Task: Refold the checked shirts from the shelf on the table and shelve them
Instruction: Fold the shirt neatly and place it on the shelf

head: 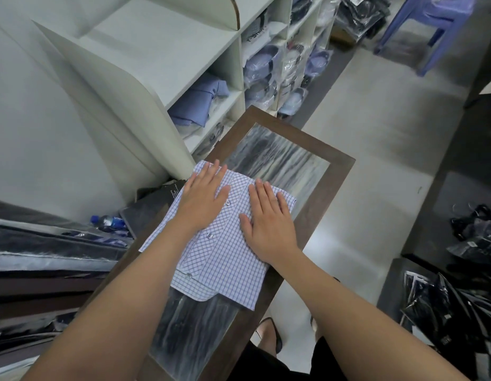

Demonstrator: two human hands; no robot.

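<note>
A blue plastic water bottle (108, 221) lies on its side on the floor at the left, beside flat black packages (156, 204). At the top right stands a lilac plastic chair (428, 26), and glossy black plastic bags (455, 306) are heaped at the lower right.

L hand (201, 199) & R hand (267, 220) flat, palms down, fingers spread, side by side; forearms extended fwd.

no legible txt, bottle label (112, 221) too blurred
</note>
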